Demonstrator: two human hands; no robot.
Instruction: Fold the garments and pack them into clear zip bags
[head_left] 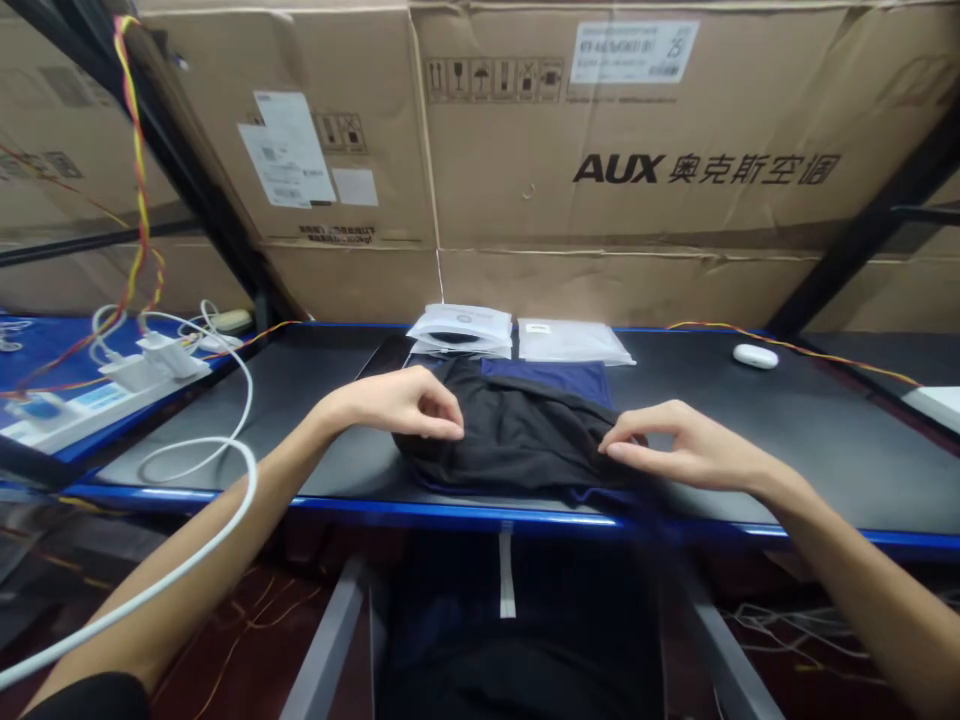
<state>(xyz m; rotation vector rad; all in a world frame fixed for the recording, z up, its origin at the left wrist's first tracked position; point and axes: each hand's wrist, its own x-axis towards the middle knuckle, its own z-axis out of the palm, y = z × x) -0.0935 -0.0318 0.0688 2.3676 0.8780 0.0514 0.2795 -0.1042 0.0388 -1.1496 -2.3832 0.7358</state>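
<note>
At the near edge of the dark work surface (750,420) lies one folded black garment (517,440), resting on a navy garment (547,378) whose far band shows behind it and whose near hem peeks out below; how much of the navy piece lies underneath is hidden. The left hand (397,402) rests on the black garment's left end, its fingers (442,425) closed in a pinch on the cloth. The right hand (675,445) is at the right end, fingers (619,450) likewise pinching the fabric edge, thumb and forefinger pressed together. Both forearms are cut off by the lower frame.

Behind the garments sit two clear plastic packets: the left packet (461,328) looks like a small stack, though the count of layers cannot be made out; the right packet (574,343) lies flat just beside it. One small white case (755,356) lies well apart to the right, near an orange wire (825,355). A white cable (225,420) loops over the left side, running from a power strip (112,385) on a blue bench, partly cut off. Cardboard boxes (637,150) form the back wall; their small labels are too blurred to read. Below the surface, dark clothing with one white stripe (508,575) is dim and hard to make out
</note>
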